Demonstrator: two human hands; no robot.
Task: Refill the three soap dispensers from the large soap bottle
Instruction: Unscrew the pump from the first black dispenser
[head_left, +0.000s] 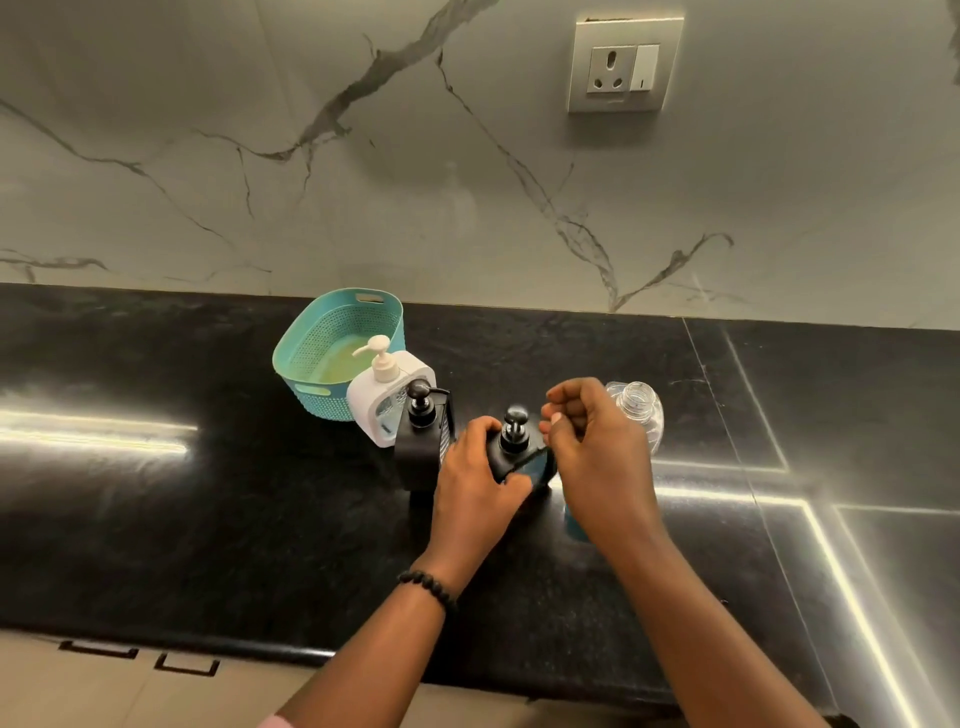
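wall: veined marble (467, 182) | socket plate (623, 65) upper right | counter: glossy black stone (156, 519), light streaks

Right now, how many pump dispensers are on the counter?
3: a white dispenser beside the teal basket, a black dispenser in front of it, and another black dispenser held by the left hand. None seems hidden.

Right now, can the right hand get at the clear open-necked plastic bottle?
Probably yes: the right hand is empty and sits just in front of the clear open-necked plastic bottle, with nothing between them.
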